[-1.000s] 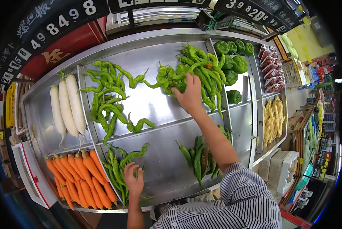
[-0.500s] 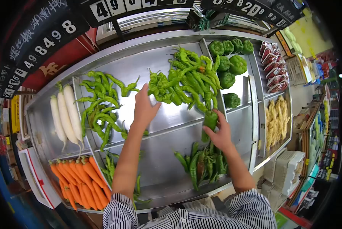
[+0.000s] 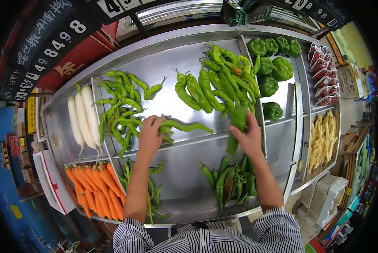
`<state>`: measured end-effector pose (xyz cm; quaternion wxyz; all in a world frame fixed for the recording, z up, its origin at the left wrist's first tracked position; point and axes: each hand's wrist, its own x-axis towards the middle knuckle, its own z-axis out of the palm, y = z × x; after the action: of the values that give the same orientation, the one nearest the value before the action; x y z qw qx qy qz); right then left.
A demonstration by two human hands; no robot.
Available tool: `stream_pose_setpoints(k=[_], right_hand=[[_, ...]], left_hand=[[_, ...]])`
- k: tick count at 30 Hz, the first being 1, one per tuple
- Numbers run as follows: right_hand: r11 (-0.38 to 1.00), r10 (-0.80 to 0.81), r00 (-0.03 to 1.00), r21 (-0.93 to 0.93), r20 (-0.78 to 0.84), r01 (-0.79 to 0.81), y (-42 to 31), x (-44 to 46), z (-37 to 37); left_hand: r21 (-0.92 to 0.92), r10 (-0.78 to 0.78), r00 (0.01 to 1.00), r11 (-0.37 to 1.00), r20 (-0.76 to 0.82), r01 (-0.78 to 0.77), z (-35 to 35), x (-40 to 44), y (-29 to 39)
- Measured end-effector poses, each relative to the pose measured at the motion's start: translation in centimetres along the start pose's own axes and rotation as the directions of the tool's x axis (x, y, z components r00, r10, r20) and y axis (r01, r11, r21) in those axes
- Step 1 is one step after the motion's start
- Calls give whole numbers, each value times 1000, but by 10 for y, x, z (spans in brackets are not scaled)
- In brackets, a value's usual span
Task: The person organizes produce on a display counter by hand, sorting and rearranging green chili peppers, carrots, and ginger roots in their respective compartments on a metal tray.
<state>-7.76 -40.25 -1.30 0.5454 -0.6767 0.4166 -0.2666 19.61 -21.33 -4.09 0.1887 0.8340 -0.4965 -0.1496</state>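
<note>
My left hand (image 3: pixel 151 135) is closed around a few long light-green peppers (image 3: pixel 186 126), one of which stretches out to the right over the steel tray (image 3: pixel 163 76). To its left lies a loose pile of thin, twisted green peppers (image 3: pixel 119 105). My right hand (image 3: pixel 248 135) is closed on a darker green pepper (image 3: pixel 238 120), partly blurred, at the lower end of a heap of long green peppers (image 3: pixel 227 80). Below that hand, a small group of dark green chilies (image 3: pixel 229 183) lies in the front compartment.
White radishes (image 3: pixel 87 114) and carrots (image 3: pixel 98 189) fill compartments on the left. Green bell peppers (image 3: pixel 281 68), wrapped dark-red packs (image 3: pixel 325 76) and pale ginger-like roots (image 3: pixel 321 139) stand on the right. Metal dividers separate the bays. Price boards (image 3: pixel 49 55) hang above.
My left hand has come down from the heap's left side and closed on light-green peppers; the wrinkled clump there is gone. My right hand still holds the darker pepper, slightly higher. The view has shifted.
</note>
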Motion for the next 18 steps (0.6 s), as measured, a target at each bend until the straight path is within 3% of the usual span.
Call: stream_pose_setpoints(k=[1, 3, 6, 9, 12, 13, 16, 18], right_hand=[[998, -44, 998, 46, 33, 42, 2, 17, 15], [996, -19, 996, -89, 93, 27, -1, 51, 43], [966, -224, 971, -147, -83, 211, 7, 82, 81], [971, -239, 953, -35, -185, 237, 3, 92, 84], [910, -387, 907, -225, -167, 347, -3, 81, 47], [793, -513, 848, -453, -137, 407, 1, 83, 30], [623, -565, 822, -691, -73, 367, -1, 95, 5], [538, -481, 874, -810, -65, 236, 8, 99, 5]], left_hand=[[43, 5, 1000, 999, -13, -5, -4, -5, -11], [64, -38, 999, 997, -26, 39, -2, -11, -31], [40, -83, 997, 996, 1, 83, -7, -16, -29], [56, -57, 997, 997, -51, 60, -5, -23, -16], [7, -39, 990, 999, -135, 40, 3, -35, -6], [-4, -34, 989, 999, -146, 34, 4, -37, -2], [-65, -24, 985, 998, -170, 13, 9, -46, 15], [-99, 3, 987, 995, -163, -19, 12, -53, 27]])
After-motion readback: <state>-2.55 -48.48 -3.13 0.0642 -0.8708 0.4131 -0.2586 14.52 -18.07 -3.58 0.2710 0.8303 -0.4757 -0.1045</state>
